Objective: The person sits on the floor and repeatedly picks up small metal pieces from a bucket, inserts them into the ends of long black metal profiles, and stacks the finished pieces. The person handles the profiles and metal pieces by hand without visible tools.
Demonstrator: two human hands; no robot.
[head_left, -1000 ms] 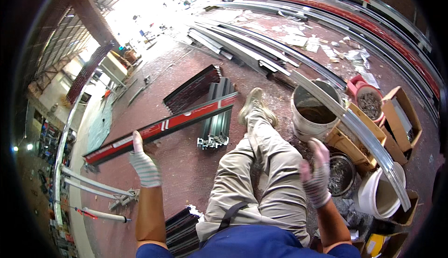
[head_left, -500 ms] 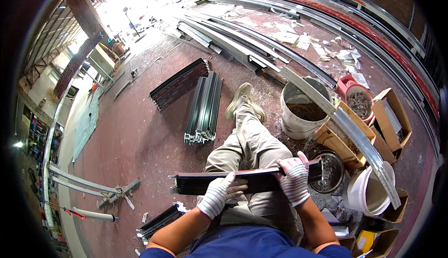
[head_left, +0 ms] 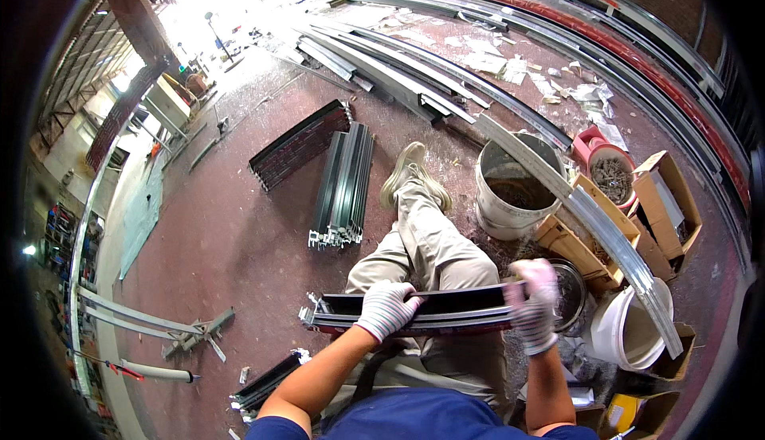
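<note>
Head view. We find the profile (head_left: 454,305) lying crosswise over the thighs (head_left: 466,269), its dark channel facing up and a reddish face showing along the lower edge. The left hand (head_left: 386,311), gloved, has its fingers clasped over the bar left of its middle. The right hand (head_left: 535,308), also gloved, is at the bar's right end; it is blurred, and we cannot tell whether its fingers grip or merely touch.

On handling, we judge that the left hand should carry the control, firm but without squeezing the channel walls, while the right hand steadies the end. We advise supporting the bar on both thighs, so that neither end dips. The pale, ragged left end overhangs the lap; we would keep gloves and trouser cloth clear of it, as it may snag. Turning should, in our view, be slow and done by both hands together, to spare the reddish face from scuffs.

Surroundings: the bundle (head_left: 343,189) and the stack (head_left: 299,149) lie on the floor (head_left: 207,241) ahead, well apart from the bar. The basin (head_left: 584,295) is just beyond the right hand, with the bucket (head_left: 498,217) farther forward. We recommend minding the right end there, since clearance looks tight.
</note>
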